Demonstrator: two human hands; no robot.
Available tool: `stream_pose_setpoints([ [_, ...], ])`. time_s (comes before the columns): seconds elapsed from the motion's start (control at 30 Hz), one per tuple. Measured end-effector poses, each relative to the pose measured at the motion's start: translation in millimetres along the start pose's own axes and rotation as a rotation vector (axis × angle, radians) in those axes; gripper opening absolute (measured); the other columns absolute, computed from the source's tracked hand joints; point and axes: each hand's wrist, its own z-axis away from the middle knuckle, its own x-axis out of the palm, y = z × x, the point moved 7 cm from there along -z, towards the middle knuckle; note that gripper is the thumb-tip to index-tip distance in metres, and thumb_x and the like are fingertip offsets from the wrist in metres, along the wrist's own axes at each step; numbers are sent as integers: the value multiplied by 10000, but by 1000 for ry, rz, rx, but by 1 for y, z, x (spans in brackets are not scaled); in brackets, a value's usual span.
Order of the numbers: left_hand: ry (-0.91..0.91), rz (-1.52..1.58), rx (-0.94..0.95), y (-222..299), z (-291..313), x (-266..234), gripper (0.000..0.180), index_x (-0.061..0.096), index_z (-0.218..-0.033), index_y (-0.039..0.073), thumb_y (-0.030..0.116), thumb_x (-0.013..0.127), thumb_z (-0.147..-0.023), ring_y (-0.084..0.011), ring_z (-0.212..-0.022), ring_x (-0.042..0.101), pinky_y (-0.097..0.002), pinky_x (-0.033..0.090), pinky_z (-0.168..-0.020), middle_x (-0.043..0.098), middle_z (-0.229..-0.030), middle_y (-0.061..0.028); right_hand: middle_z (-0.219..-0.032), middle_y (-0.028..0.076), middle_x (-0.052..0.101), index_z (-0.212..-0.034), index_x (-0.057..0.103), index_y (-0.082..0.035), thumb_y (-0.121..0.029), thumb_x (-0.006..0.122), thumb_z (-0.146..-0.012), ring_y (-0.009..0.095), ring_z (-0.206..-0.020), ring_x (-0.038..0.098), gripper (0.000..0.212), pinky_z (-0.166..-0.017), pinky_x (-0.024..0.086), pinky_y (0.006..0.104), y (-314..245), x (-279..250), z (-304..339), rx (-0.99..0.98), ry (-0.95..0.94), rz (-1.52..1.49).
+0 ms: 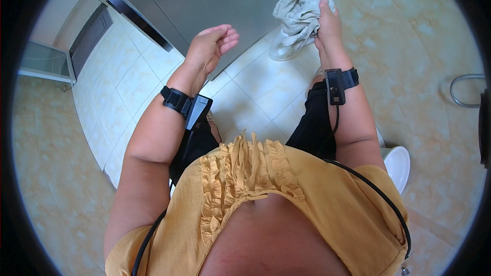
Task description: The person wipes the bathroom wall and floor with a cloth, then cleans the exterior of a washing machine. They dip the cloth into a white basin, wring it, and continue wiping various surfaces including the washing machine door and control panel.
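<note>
A yellow blouse (pixel 179 225) with ruffles down the front fills the near part of the view, a black cable (pixel 376 180) running over it toward the right forearm. Each forearm wears a black strap near the wrist; the left one carries a dark box (pixel 198 112), the right one a smaller box (pixel 335 87). Black trousers (pixel 314 122) show between the arms.

The left hand (pixel 216 46) is raised with its fingers loosely curled inward — not drawn into a fist, and holding nothing. It appears in front of the lower part of a grey cabinet (pixel 220 5); whether it touches the cabinet I cannot tell. Farther out, the right hand (pixel 328 26) has its fingers clamped on a crumpled pale grey cloth (pixel 299 13), thumb on top, the bunched folds spreading to the left of the hand. Just below the cloth shows a whitish, clear-looking object (pixel 281 50), partly covered — its kind is unclear.

Under the hands lies a floor (pixel 255 89) of pale square tiles. A white bucket (pixel 400 167) stands beside the right elbow, partly hidden. Yellowish marbled tiles (pixel 394 46) cover the right side, where a bent metal tube (pixel 454 92) shows near the edge. At the far left is a glass-panelled frame (pixel 46 60).
</note>
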Motion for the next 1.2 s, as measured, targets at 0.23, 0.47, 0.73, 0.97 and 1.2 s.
stream_pose_setpoints([
  [0.23, -68, 125, -16, 4, 4, 11, 385, 506, -1265, -122, 221, 443, -1102, -334, -1151, 658, -394, 594, -980, 607, -1231, -236, -1145, 136, 670, -1267, 533, 37, -253, 538, -1056, 216, -999, 669, 359, -882, 553, 366, 1, 12, 12, 75, -67, 42],
  [0.47, -117, 191, -36, 8, 8, 21, 511, 475, -1309, -142, 316, 353, -1118, -353, -1200, 625, -413, 561, -1026, 588, -1271, -266, -1218, 137, 679, -1320, 558, 15, -311, 559, -1052, 232, -1090, 669, 421, -953, 537, 373, 3, 28, 25, 153, -168, 34],
  [0.73, -120, -131, -31, -9, -1, 15, 602, 572, -1237, -69, 492, 584, -1020, -203, -1027, 662, -319, 574, -948, 638, -1142, -151, -1178, 117, 684, -1304, 554, 20, -277, 572, -1040, 200, -1029, 684, 398, -907, 557, 352, 18, 52, 39, 276, -310, -70],
  [0.97, -159, -302, -37, -17, -6, 17, 241, 662, -1090, 21, 232, 702, -982, -119, -833, 657, -232, 579, -750, 682, -950, -50, -1157, 104, 688, -1287, 572, 14, -296, 584, -1034, 187, -1015, 679, 401, -898, 554, 341, 19, 61, 43, 238, -360, 39],
  [1.2, -51, -121, -18, -16, -7, 1, 180, 661, -1077, 15, 183, 651, -1012, -91, -760, 646, -228, 581, -702, 677, -871, -19, -1142, 99, 694, -1275, 577, 13, -272, 570, -1042, 179, -997, 679, 368, -891, 552, 337, 24, 47, 37, 200, -295, 22],
])
